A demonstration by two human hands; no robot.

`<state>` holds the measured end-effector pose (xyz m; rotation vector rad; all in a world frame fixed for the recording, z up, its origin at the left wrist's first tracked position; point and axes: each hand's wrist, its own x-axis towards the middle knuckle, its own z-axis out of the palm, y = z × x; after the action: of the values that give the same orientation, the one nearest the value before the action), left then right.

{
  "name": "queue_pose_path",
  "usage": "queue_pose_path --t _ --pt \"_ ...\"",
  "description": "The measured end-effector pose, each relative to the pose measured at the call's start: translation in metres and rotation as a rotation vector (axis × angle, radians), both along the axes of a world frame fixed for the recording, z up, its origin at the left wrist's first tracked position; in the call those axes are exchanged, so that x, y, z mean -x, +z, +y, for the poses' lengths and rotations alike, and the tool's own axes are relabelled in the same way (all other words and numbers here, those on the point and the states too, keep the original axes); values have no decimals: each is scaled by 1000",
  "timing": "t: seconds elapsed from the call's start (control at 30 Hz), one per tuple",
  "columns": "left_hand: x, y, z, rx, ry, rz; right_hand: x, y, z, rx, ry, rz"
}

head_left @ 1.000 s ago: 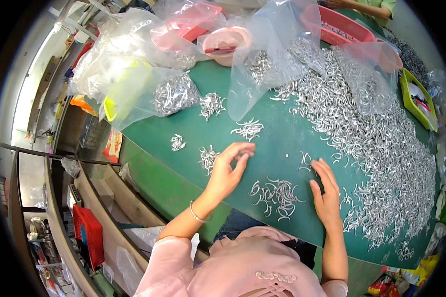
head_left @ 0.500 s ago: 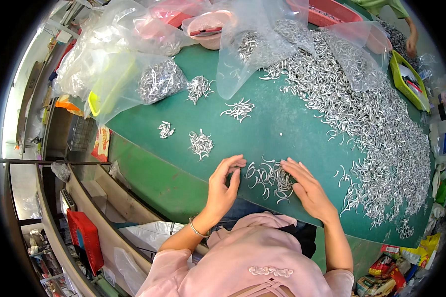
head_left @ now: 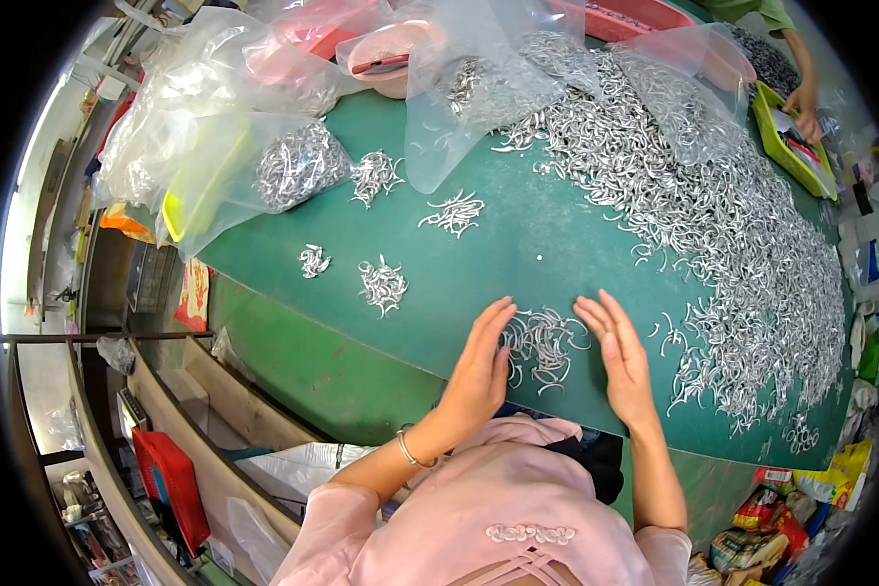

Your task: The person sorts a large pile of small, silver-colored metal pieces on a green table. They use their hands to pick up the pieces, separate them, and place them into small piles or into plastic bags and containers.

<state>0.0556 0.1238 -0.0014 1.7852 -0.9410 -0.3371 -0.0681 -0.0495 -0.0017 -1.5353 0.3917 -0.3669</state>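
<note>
- Hooks: a small cluster of silver metal hooks point(head_left: 542, 344) lies on the green table point(head_left: 518, 244), near its front edge.
- Left hand point(head_left: 479, 376), open and flat, touches the cluster's left side.
- Right hand point(head_left: 623, 363), open with fingers together, flanks its right side.

At the upper left of the frame I see a heap of clear plastic bags point(head_left: 181, 127); one of them point(head_left: 298, 166), at the heap's right edge, bulges with small silver metal pieces, and a yellow-green shape shows through the film beside it. Top centre, another clear bag point(head_left: 479, 83) lies flat on the green table point(head_left: 557, 244), partly filled with the same pieces. A third clear bag point(head_left: 689, 98) sits to the upper right, over the big pile. In the lower right corner I make out colourful snack-like packets point(head_left: 767, 527), red and yellow, below the table edge. No screens or signs show.
</note>
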Motion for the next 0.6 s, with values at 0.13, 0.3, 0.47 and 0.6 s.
queue_pose_path --t 0.13,0.3,0.47,0.6 --pt "7 -1 -12 45 29 7 4 1 6 -71 14 0" --pt "2 8 1 82 86 -28 8 4 -6 -34 -43 -8" --pt "4 2 36 63 -175 484 1 6 0 151 -66 46" --pt "5 -1 50 -213 -545 776 6 4 -11 658 37 182"
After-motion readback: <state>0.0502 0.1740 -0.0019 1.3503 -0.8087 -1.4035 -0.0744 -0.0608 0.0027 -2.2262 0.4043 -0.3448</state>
